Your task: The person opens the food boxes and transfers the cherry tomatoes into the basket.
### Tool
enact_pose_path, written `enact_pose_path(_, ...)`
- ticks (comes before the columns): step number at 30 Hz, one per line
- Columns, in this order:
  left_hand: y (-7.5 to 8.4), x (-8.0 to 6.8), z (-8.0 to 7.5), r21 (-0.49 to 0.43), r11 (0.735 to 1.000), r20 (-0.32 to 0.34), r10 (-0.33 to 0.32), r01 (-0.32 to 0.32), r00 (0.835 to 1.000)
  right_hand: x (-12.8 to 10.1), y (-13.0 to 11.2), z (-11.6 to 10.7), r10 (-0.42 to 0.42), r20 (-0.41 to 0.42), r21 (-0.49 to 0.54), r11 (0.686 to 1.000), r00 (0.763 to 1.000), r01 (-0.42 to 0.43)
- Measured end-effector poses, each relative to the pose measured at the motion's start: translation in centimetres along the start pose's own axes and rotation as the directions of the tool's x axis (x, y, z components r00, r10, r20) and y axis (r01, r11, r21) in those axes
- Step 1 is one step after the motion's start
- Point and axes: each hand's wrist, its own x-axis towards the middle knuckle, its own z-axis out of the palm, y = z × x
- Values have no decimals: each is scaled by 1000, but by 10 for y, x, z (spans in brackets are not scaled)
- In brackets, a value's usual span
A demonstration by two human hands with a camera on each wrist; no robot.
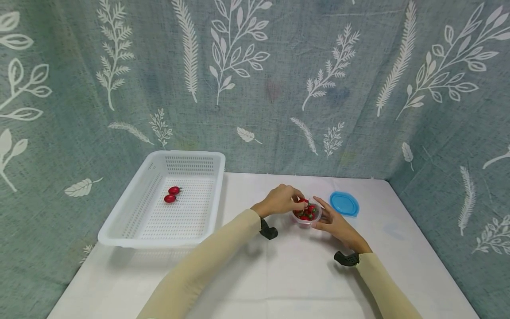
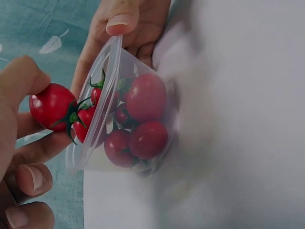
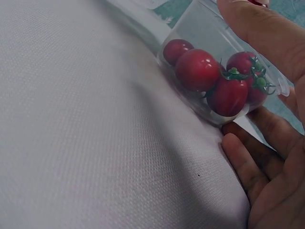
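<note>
Covering the whole work surface, a white cloth lies over the bench (image 1: 255,283), with leaf-printed teal fabric (image 1: 255,79) hung behind and to both sides. Next in size, a white perforated basket (image 1: 131,235) stands at the far left of the bench, two cherry tomatoes (image 1: 172,194) lying apart from everything else on its floor. A blue lid (image 1: 344,204) rests flat on the cloth, just beside the right of the work area. Near the bench centre stands a small clear plastic cup (image 1: 307,215), part-filled with stemmed cherry tomatoes (image 2: 143,119). The right hand (image 1: 334,223) cups the far side of the cup, fingers loosely curved against its wall and thumb at the rim, steadying it; in the wrist views the cup appears tilted. The left hand (image 1: 279,201) is closed in a fingertip pinch on a single cherry tomato (image 2: 51,106) at the cup's mouth, just outside the rim, its green calyx facing the cup. Judged from this pose, the lift goes best with light, even pressure on the fruit's flanks rather than its stem, drawn straight clear of the rim so that neighbouring stems do not snag, while the right hand holds the cup firm against tipping.
</note>
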Motion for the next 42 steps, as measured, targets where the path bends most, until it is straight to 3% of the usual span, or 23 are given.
enact_pose_path(5,-4,-1,-2,-29,999,-12,25,-25,1000,0,0,0,-3,-2,-10,1000,1000,3)
enact_pose_path(14,-5,-4,-8,-86,996,6,-9,10,1000,1,-1,0,4,-2,-14,1000,1000,-4)
enact_pose_path(26,-8,-7,-13,-86,996,-33,11,-14,999,2,0,0,-1,0,-8,1000,1000,1)
enact_pose_path(42,-13,-16,-40,-160,987,-66,5,-16,998,1,0,-1,37,-13,-27,999,999,-37)
